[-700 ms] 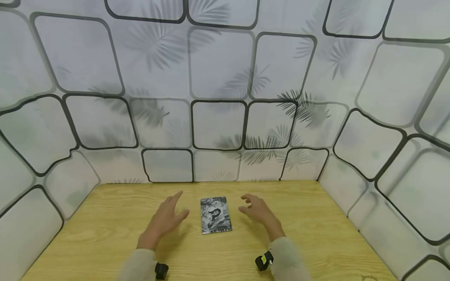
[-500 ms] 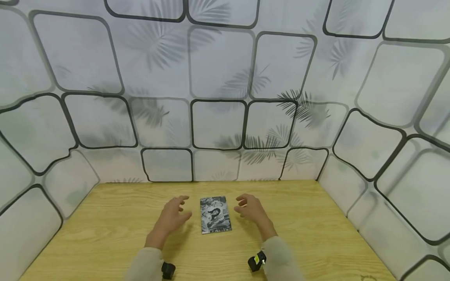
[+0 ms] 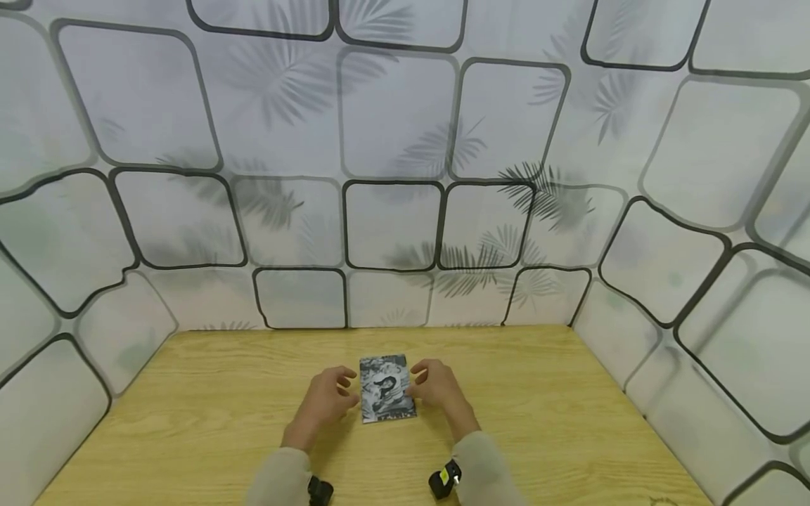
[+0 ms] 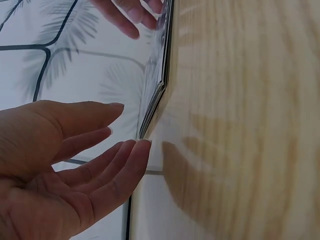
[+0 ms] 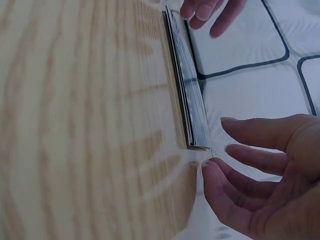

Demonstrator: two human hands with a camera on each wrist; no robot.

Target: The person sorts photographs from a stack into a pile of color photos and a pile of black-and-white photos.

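A thin booklet (image 3: pixel 387 388) with a black-and-white picture on its cover lies flat on the wooden table. Its layered page edges (image 4: pixel 162 85) show in the left wrist view. My left hand (image 3: pixel 327 398) is just off the booklet's left side, thumb and fingers apart and gently bent. On the opposite side, my right hand (image 3: pixel 441 388) has its thumb overlapping the booklet's right edge in the head view. In the right wrist view the fingers (image 5: pixel 215 185) are close to the booklet's corner, with the thumb above and apart from them. Neither hand grips it.
The light wooden table (image 3: pixel 544 422) reaches back to a patterned curtain (image 3: pixel 392 225), which also hangs along both sides. A small black camera sits on each wrist, one at the left sleeve (image 3: pixel 278 478) and one at the right sleeve (image 3: pixel 484 471).
Both hands have moved inward from either side toward the booklet, and their fingers have bent more. The booklet has stayed where it was.
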